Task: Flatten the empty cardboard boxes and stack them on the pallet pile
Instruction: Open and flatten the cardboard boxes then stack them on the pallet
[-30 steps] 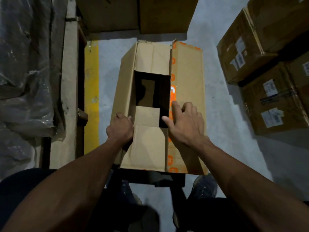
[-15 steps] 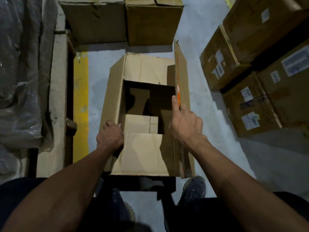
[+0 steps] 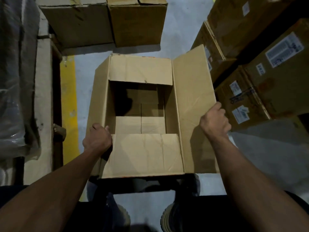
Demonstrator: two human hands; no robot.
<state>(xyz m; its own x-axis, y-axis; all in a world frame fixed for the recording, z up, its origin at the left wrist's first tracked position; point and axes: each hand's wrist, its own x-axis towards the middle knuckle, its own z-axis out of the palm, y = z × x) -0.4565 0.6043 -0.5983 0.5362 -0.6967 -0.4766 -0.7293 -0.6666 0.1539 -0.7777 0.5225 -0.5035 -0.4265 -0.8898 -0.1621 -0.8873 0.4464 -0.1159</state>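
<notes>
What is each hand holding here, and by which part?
Both hold the open cardboard box: left hand grips its left wall's top edge; right hand grips the outer edge of the right flap.

Left hand [image 3: 97,139] fingers hidden behind box [image 3: 143,154] flap.

floor [image 3: 180,27]: pale grey concrete, yellow stripe [image 3: 68,101] at left
on it: open cardboard box [image 3: 145,154], closed cartons [image 3: 103,22] beyond
</notes>
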